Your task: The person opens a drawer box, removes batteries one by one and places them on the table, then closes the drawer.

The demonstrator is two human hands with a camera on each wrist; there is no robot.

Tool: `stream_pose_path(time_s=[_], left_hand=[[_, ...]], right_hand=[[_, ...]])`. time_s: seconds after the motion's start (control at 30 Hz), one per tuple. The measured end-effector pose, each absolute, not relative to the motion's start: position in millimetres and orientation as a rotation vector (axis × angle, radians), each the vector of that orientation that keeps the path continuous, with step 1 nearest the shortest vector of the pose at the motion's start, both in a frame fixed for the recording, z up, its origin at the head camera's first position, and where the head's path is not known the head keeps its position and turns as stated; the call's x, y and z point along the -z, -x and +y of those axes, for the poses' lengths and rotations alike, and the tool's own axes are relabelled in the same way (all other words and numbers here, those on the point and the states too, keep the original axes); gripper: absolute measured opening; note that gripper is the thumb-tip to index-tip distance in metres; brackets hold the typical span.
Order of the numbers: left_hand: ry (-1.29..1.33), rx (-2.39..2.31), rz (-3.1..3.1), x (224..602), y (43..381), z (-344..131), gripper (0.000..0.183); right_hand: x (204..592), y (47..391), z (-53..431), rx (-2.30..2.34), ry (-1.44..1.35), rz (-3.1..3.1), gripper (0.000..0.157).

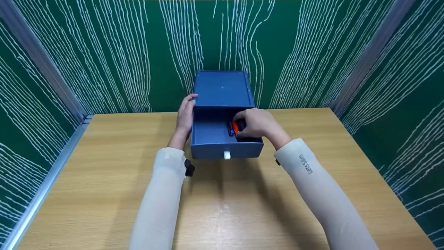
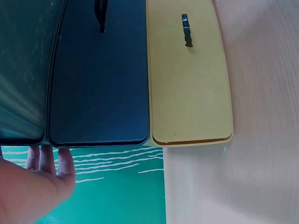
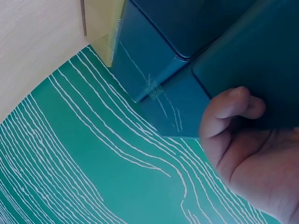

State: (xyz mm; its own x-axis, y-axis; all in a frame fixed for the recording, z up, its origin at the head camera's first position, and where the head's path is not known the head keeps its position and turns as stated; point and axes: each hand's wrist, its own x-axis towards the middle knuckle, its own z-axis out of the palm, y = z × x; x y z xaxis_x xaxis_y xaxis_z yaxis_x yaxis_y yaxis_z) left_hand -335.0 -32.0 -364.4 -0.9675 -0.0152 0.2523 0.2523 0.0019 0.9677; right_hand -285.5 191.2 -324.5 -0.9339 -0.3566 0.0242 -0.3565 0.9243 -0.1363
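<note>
Dark lettering (image 1: 306, 164) reading "LetsSlim", running lengthwise along the pale right sleeve (image 1: 327, 201), toward its wrist end

The left hand (image 2: 37, 186) touches the edge of a blue-and-yellow drawer stack (image 2: 100, 88), whose yellow drawer (image 2: 191, 93) bears a black tab (image 2: 187, 30).

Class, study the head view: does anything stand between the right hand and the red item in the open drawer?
Nothing visible does: the right hand reaches into the drawer from above, its thumb and fingers curled around the red item. A dark item lies beside it, on the side away from the palm.
</note>
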Motion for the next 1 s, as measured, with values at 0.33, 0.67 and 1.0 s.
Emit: stream_pose_path(time_s=[0.33, 0.67, 1.0], left_hand=[[0.251, 2.122, -2.074, 367, 336, -35, 0.03], [0.268, 2.148, -2.035, 351, 321, -33, 0.032], [0.284, 2.135, -2.041, 354, 326, -32, 0.032]], right_hand=[[325, 285, 189, 0.139, 0.548, 3.107, 0.049], [322, 283, 190, 0.152, 0.564, 3.113, 0.048], [316, 281, 195, 0.246, 0.576, 3.115, 0.048]])
